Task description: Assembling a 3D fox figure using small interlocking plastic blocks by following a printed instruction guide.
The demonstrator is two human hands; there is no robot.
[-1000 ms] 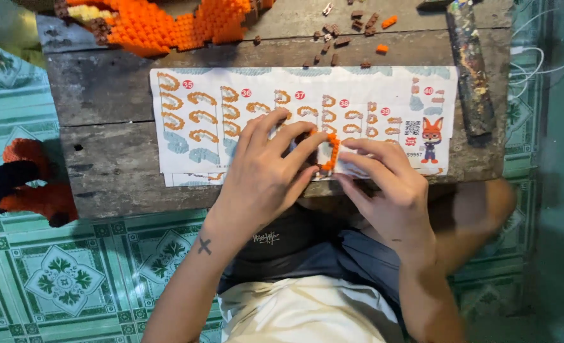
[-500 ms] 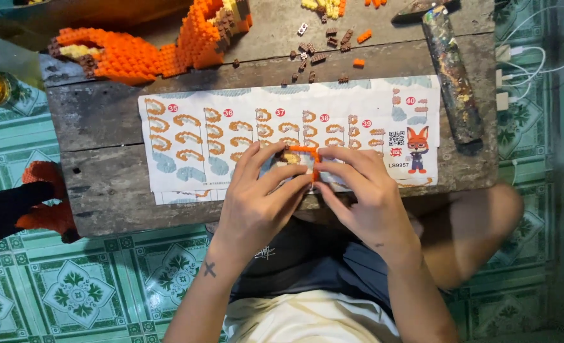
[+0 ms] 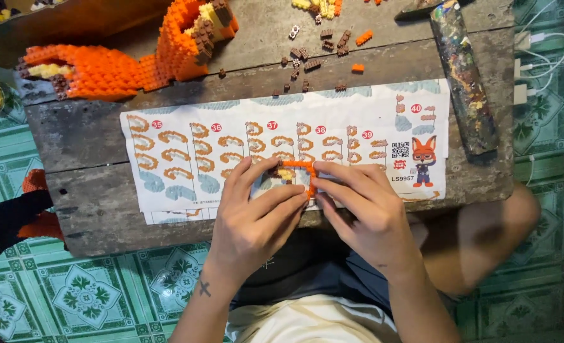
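Head view, looking straight down at a weathered wooden table (image 3: 98, 209) over a green patterned tile floor (image 3: 85, 298).

Hands: two, both the person's own, meeting at the near edge of the table. Left hand (image 3: 253, 219) has fingers curled inward, thumb and forefinger closed on the left side of a small orange brick piece (image 3: 299, 170). Right hand (image 3: 364, 206) has its fingers pressed together along the piece's right side and top edge, pinching it from there. The piece is a thin curved strip of orange bricks with a paler patch inside (yellowish, partly hidden by fingertips), held between both hands just above the instruction sheet (image 3: 199, 124).

Instruction sheet: one visible on top, white, lying flat across the table's middle, with rows of small orange step diagrams, six red round step markers, and one cartoon fox figure (image 3: 423, 159) printed at the right. A second sheet's edge shows beneath its lower left corner.

Far side of table: one large orange brick model (image 3: 136, 60) with cream and brown patches, in two connected sections, one flat and one raised. Loose brown bricks (image 3: 313, 54) scattered near it, roughly fifteen; exact count cannot be made. Two loose orange bricks (image 3: 361, 39) among them.

Right: one paint-smeared cylinder (image 3: 463, 76) lying lengthwise.
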